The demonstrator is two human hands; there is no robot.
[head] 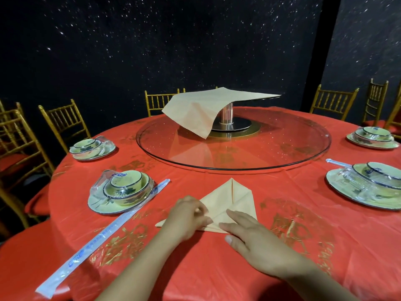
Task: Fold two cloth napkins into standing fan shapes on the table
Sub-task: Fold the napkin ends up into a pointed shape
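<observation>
Left hand (188, 216) rests with curled fingers on the napkin (230, 200), seemingly pinching a fold, though blur hides the grip. Right hand (251, 233) presses its near edge, fingers straight. This napkin lies flat and pointed just before the person, unpleated; the second napkin (208, 105) drapes unfolded over a stand (226, 115). Most work remains, I judge. Around: red table (282, 192), glass turntable (282, 148), settings (121, 192), gold chairs (65, 120), dark speckled wall (130, 40).

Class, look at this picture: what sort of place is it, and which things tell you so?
Probably a restaurant banquet room: a big round red-clothed table, a round glass turntable at its centre, and plastic-wrapped bowl-and-plate sets laid at the seats.
</observation>
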